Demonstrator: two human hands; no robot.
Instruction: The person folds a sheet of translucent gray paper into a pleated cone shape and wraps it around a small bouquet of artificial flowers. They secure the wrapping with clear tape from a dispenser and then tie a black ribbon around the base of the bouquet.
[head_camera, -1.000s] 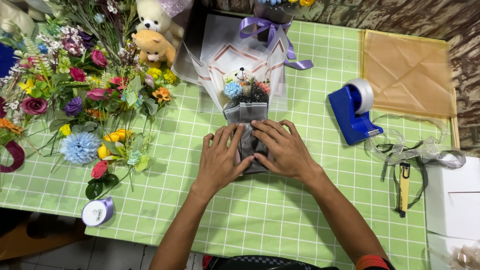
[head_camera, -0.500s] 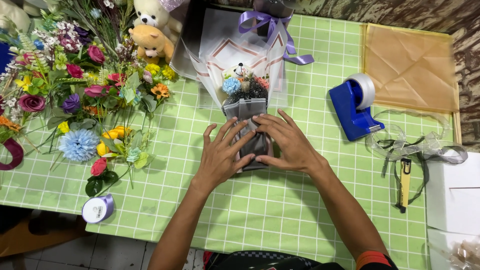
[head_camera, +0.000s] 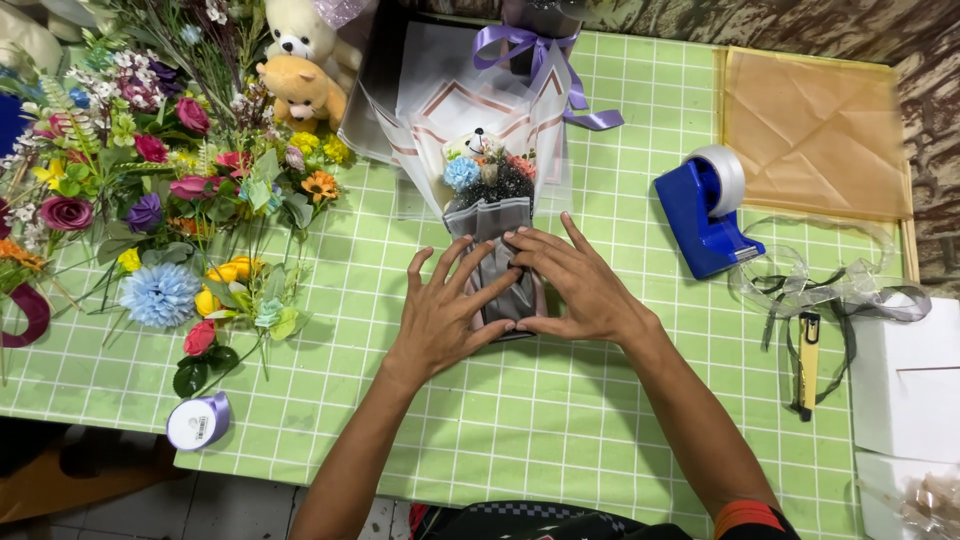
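A small bouquet (head_camera: 485, 178) lies on the green checked tablecloth (head_camera: 560, 430), flowers pointing away from me, with pale patterned wrapping paper (head_camera: 470, 100) spread behind it. Its lower part is wrapped in grey paper (head_camera: 500, 275). My left hand (head_camera: 448, 310) lies flat on the left of that grey wrap with fingers spread. My right hand (head_camera: 570, 280) presses on its right side, fingertips meeting the left hand's over the wrap. Neither hand closes around it.
A heap of artificial flowers (head_camera: 150, 200) and two toy bears (head_camera: 300, 75) fill the left. A purple ribbon spool (head_camera: 198, 422) sits near the front edge. A blue tape dispenser (head_camera: 708, 210), brown paper sheets (head_camera: 815, 135), loose ribbon (head_camera: 830, 285), a cutter (head_camera: 805, 360) and white boxes (head_camera: 910, 390) lie right.
Both hands have slid slightly up the grey wrap and the fingers have spread wider. The bouquet stays in place.
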